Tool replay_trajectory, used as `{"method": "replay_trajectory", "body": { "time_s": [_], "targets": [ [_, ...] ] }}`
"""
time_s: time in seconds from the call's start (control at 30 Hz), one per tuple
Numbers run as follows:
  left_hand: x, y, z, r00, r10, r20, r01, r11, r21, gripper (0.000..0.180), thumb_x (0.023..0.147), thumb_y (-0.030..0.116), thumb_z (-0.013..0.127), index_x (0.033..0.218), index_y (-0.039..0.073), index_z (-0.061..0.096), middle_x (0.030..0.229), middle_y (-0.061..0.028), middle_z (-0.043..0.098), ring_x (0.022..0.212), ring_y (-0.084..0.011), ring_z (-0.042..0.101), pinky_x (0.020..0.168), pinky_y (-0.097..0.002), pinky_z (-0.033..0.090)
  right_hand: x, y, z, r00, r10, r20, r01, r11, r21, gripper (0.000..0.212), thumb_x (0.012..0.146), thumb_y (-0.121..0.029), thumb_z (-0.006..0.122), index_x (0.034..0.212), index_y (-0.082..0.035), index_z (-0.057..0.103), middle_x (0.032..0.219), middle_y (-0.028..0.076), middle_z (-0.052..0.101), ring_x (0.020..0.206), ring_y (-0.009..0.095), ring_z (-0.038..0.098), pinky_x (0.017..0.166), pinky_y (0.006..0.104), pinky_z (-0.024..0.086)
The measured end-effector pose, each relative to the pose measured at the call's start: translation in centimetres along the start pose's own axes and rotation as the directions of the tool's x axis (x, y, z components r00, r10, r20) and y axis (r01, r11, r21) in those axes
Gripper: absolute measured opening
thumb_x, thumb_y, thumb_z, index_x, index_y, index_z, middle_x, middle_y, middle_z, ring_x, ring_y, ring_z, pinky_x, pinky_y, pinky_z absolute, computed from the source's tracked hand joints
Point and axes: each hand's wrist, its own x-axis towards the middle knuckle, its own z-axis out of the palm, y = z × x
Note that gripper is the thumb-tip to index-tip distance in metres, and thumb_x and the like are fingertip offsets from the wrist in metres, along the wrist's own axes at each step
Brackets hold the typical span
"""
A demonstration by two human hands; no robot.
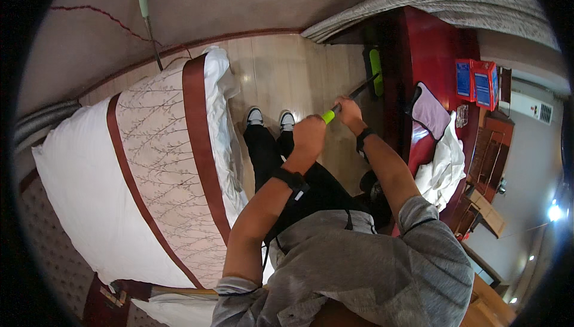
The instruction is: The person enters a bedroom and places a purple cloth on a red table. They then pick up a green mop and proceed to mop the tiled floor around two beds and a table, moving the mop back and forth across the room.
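Note:
Both of my hands are closed round the handle of a broom or brush with a dark shaft and a bright green grip (328, 116). My left hand (308, 140) wraps the upper end, close to my body. Further along the shaft, my right hand (350, 115) grips it. From there the shaft runs forward and right to a bright green head (375, 73) low on the floor beside the dark red cabinet (427, 40). The underside of the head is hidden. Dark bands circle both my wrists.
On my left stands a bed (161, 165) with white sheets and a patterned runner. A pale-green-handled stick (143, 4) leans on the far wall. The cabinet top holds a purple cloth (430, 112), a white cloth (441, 168) and red-blue boxes (475, 83). Light floor (269, 64) lies between.

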Motion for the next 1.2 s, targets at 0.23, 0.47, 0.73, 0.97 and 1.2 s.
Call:
{"method": "replay_trajectory", "body": {
  "time_s": [0.23, 0.47, 0.73, 0.97, 1.2],
  "targets": [
    [-5.0, -10.5, -7.9, 0.995, -0.088, -0.038, 0.087, 0.996, -0.011, 0.029, 0.079, 0.036, 0.065, 0.078, 0.008, 0.065, 0.072, -0.0129, 0.065, 0.068, -0.0323, 0.065, 0.058, -0.0428, 0.051, 2.8, -10.1, 5.1, 0.943, -0.332, 0.003, 0.332, 0.943, 0.016, 0.020, 0.067, -0.007, 0.067, 0.086, -0.012, 0.064, 0.087, 0.011, 0.063, 0.088, 0.032, 0.061, 0.076, 0.0424, 0.049],
    [-19.6, -16.0, -23.2, 0.938, -0.320, 0.132, 0.299, 0.941, 0.159, 0.031, 0.076, 0.030, 0.072, 0.085, 0.003, 0.061, 0.071, -0.0182, 0.062, 0.068, -0.0374, 0.061, 0.060, -0.0458, 0.047, -2.5, -27.2, 8.7, 0.687, -0.719, 0.110, 0.672, 0.685, 0.280, 0.013, 0.070, -0.018, 0.065, 0.079, -0.009, 0.061, 0.075, 0.011, 0.064, 0.074, 0.032, 0.063, 0.068, 0.0453, 0.048],
    [-15.8, -18.2, -21.5, 0.986, -0.149, 0.072, 0.142, 0.985, 0.095, 0.032, 0.074, 0.036, 0.072, 0.082, 0.005, 0.064, 0.065, -0.0162, 0.061, 0.061, -0.0337, 0.062, 0.056, -0.0438, 0.048, 0.0, -26.8, 8.9, 0.731, -0.661, 0.172, 0.608, 0.744, 0.278, 0.014, 0.069, -0.022, 0.066, 0.071, -0.009, 0.061, 0.069, 0.013, 0.062, 0.071, 0.036, 0.062, 0.063, 0.0495, 0.047],
    [-1.9, -13.2, -8.6, 0.993, 0.097, 0.067, -0.099, 0.995, 0.031, 0.034, 0.079, 0.039, 0.067, 0.082, 0.005, 0.063, 0.071, -0.0147, 0.064, 0.065, -0.0319, 0.064, 0.056, -0.0426, 0.050, 4.7, -10.0, 5.5, 0.934, -0.329, 0.141, 0.334, 0.942, -0.016, 0.015, 0.070, -0.018, 0.065, 0.081, -0.008, 0.062, 0.085, 0.016, 0.063, 0.087, 0.036, 0.061, 0.077, 0.0456, 0.049],
    [2.4, -6.4, -3.8, 0.996, 0.078, 0.040, -0.075, 0.995, -0.066, 0.031, 0.078, 0.035, 0.068, 0.080, 0.005, 0.062, 0.069, -0.0125, 0.064, 0.064, -0.0303, 0.065, 0.055, -0.0404, 0.051, 4.9, -2.3, 2.5, 0.987, -0.109, 0.116, 0.123, 0.984, -0.125, 0.024, 0.066, -0.002, 0.063, 0.089, -0.007, 0.057, 0.092, 0.014, 0.061, 0.094, 0.034, 0.058, 0.078, 0.0435, 0.048]
  ]
}}
